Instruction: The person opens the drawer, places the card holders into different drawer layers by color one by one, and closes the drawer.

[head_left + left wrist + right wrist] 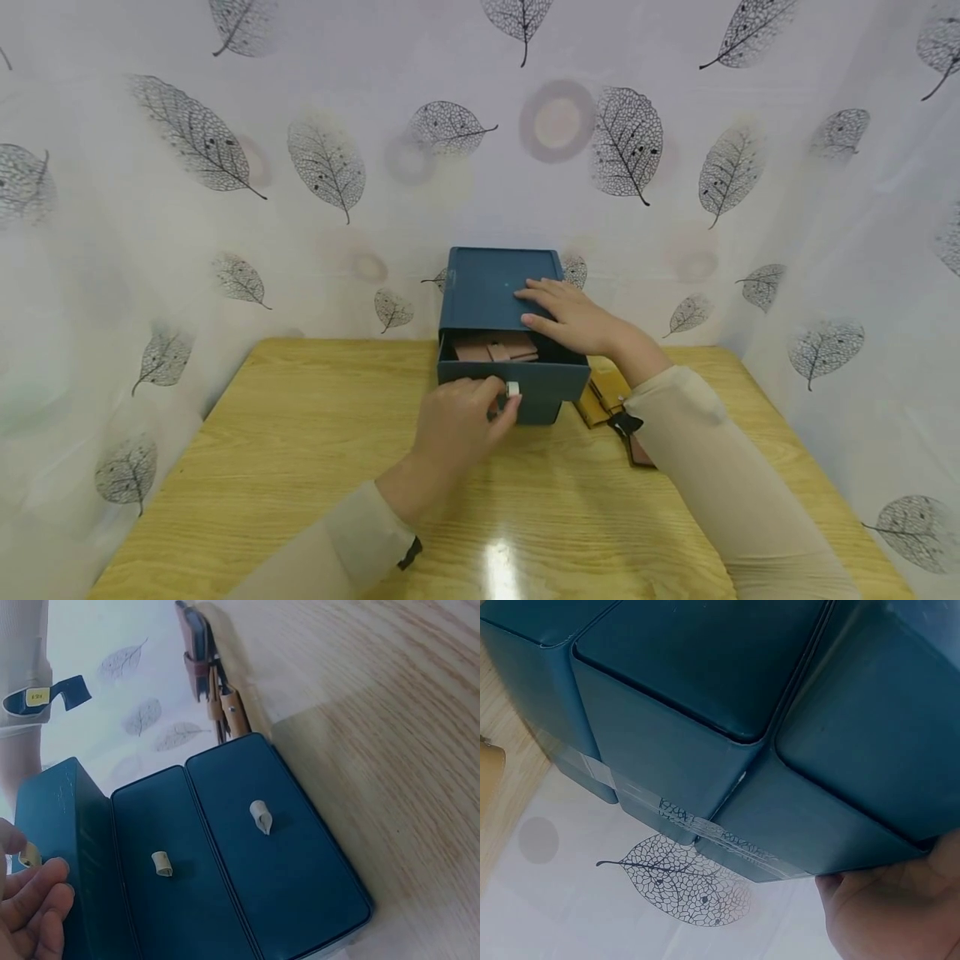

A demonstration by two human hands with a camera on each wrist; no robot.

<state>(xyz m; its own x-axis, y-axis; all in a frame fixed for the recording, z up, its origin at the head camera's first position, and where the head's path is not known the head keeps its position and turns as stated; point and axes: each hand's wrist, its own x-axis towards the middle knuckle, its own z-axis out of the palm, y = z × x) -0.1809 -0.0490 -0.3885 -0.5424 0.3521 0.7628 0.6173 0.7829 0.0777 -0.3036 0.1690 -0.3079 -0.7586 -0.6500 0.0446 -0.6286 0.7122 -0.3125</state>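
Observation:
A dark blue drawer box (498,283) stands at the back of the table, its top drawer (551,379) pulled out. Inside that drawer lies a pink wallet (472,347) with a strap. My left hand (457,417) pinches the top drawer's pale pull tab (30,855) between thumb and fingers. Two lower drawers, each with its own pale pull tab (261,816), are closed in the left wrist view. My right hand (577,321) rests on the box top with its fingers extended. Only part of the right hand shows in the right wrist view.
To the right of the box, a yellow wallet (611,387) and a brown one (640,454) lie on the wooden table (315,450), partly hidden by the right forearm. Behind stands a pale curtain (450,200) with leaf prints.

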